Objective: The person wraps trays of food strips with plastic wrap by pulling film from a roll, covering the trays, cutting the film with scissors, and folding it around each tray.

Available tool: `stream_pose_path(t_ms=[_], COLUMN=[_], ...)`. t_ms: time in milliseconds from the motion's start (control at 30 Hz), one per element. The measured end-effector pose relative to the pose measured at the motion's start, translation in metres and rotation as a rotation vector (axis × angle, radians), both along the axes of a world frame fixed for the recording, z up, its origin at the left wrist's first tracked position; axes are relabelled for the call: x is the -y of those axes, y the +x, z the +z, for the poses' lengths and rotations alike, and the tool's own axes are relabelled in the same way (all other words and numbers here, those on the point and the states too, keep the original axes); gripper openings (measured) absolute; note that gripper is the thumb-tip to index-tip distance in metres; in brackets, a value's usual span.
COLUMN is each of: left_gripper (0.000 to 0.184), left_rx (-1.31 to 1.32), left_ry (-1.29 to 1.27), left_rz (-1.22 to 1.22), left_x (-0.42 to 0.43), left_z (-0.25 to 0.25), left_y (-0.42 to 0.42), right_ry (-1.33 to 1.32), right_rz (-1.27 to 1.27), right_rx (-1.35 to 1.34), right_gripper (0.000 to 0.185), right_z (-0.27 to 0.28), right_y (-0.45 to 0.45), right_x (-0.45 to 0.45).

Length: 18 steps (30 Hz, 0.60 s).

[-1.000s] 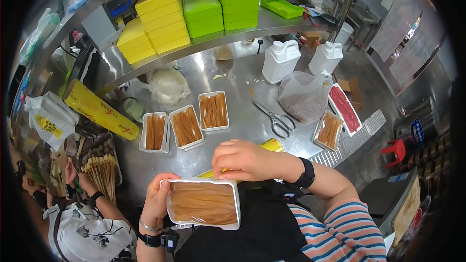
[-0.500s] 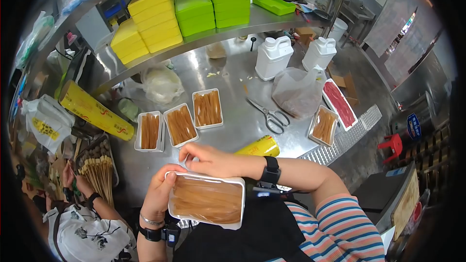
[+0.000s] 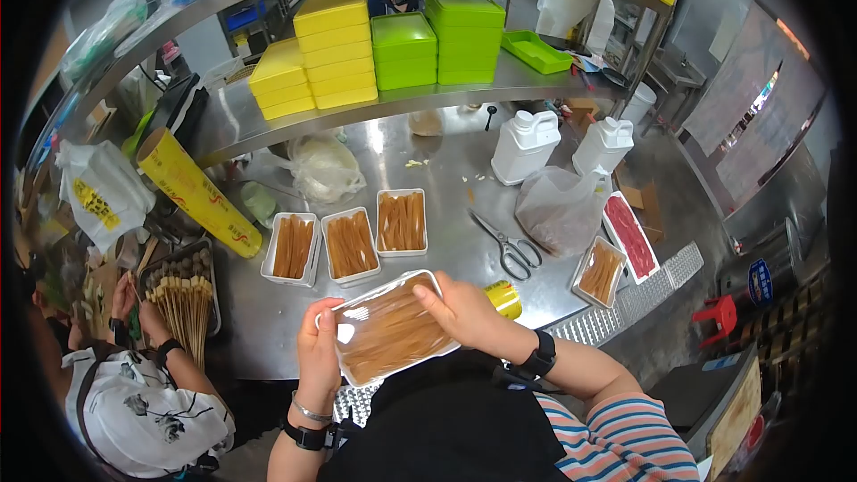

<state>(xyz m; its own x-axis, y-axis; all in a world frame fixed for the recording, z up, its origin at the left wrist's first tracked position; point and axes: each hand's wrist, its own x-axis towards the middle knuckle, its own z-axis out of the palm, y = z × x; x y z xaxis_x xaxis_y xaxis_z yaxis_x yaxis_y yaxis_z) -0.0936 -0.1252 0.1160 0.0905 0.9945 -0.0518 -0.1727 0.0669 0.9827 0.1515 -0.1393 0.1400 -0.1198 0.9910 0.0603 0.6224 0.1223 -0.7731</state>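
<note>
A white tray of brown strips [image 3: 388, 339], covered in shiny clear film, is held tilted over the near edge of the counter. My left hand [image 3: 318, 348] grips its left end, thumb on the rim. On the opposite end my right hand [image 3: 466, 311] is closed, its thumb pressing the film on top. Just beyond my right hand the end of a yellow roll [image 3: 505, 300] shows; the rest of it is hidden. Farther back lie a left tray [image 3: 293, 248], a middle tray [image 3: 351, 245] and a right tray [image 3: 402, 223], all with similar strips.
Scissors [image 3: 512, 252] lie beside a plastic bag [image 3: 558, 207], near a small strip tray [image 3: 599, 273] and a red meat tray [image 3: 631, 236]. White jugs [image 3: 525, 150] stand behind. A shelf holds yellow boxes [image 3: 335, 49]. At left, another person's hands [image 3: 134, 303] are by skewers [image 3: 181, 312].
My right hand has moved from the tray's far left edge to its right end. The tray has tilted and shifted slightly. The view has swung, showing more of the shelf.
</note>
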Motion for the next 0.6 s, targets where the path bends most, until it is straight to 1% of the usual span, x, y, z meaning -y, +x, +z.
stream_pose_path(t_ms=[33,67,100,167,200,267,300,333,367,400,433,500,533,567,600], left_gripper=[0.028,0.028,0.028,0.027,0.027,0.026,0.024,0.024,0.024,0.024,0.024,0.024,0.03,0.03,0.034], left_rx=[-0.049,-0.043,-0.038,-0.046,0.001,-0.008,-0.021,-0.012,-0.042,-0.073,-0.065,-0.168,-0.144,-0.135,-0.005], left_ry=[0.022,0.003,0.004,-0.007,-0.053,-0.064,-0.081,-0.078,-0.1,-0.125,-0.128,0.001,-0.019,-0.031,-0.063], left_rz=[-0.04,-0.048,-0.044,-0.16,-0.158,-0.187,-0.219,-0.199,-0.259,-0.32,-0.303,-0.372,-0.429,-0.417,-0.414], left_x=[0.002,0.004,0.005,0.006,0.008,0.003,0.003,0.004,0.002,0.001,0.0,-0.004,-0.01,-0.013,-0.018], left_z=[0.003,0.006,0.004,0.0,0.004,-0.002,-0.005,-0.003,0.002,0.006,0.01,0.016,0.008,0.011,0.016], left_y=[0.004,0.007,0.008,0.011,0.015,0.012,0.01,0.01,0.012,0.014,0.017,0.023,0.021,0.022,0.025], right_ry=[-0.025,0.015,0.015,-0.118,-0.119,-0.135,-0.135,-0.152,-0.169,-0.101,-0.103,-0.061,-0.068,-0.056,-0.049], right_rz=[-0.03,-0.048,-0.044,0.028,0.033,0.14,0.154,0.2,0.246,0.292,0.309,0.28,0.295,0.304,0.31], right_rx=[-0.019,-0.069,-0.065,-0.182,-0.175,0.0,0.008,0.085,0.163,0.229,0.236,0.193,0.199,0.128,0.057], right_gripper=[0.048,0.048,0.048,0.052,0.052,0.05,0.05,0.048,0.046,0.043,0.043,0.043,0.043,0.044,0.045], right_z=[-0.001,0.0,0.003,0.015,0.018,0.024,0.029,0.036,0.04,0.037,0.035,0.031,0.03,0.027,0.027], right_y=[0.001,0.002,0.005,0.012,0.016,0.021,0.022,0.022,0.023,0.022,0.019,0.014,0.015,0.019,0.024], right_x=[-0.003,-0.004,-0.003,-0.003,-0.003,-0.005,-0.004,-0.002,-0.002,0.001,0.003,0.006,0.002,-0.004,-0.009])
